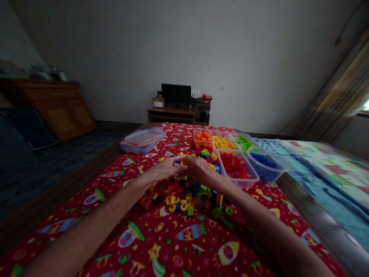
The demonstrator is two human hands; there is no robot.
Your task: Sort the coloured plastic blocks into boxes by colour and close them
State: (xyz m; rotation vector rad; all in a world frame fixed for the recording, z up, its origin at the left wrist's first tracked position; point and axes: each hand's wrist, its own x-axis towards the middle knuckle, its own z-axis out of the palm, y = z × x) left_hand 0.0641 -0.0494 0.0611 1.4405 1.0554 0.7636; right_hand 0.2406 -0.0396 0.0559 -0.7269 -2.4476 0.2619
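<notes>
- over my remote feed, the left hand [168,166] and right hand [198,166] meet above a mixed pile of toy bricks [188,196], fingers half-curled; i cannot tell whether either grips a brick.
- the pile lies on a red printed cloth [213,240], below the hands, presumably for a short reach.
- to its right i see open rectangular boxes [245,184] and a round bowl [273,176], one main colour apiece, apparently keeping hues apart.
- lids [142,140] sit stacked far left, likely out of the way.
</notes>
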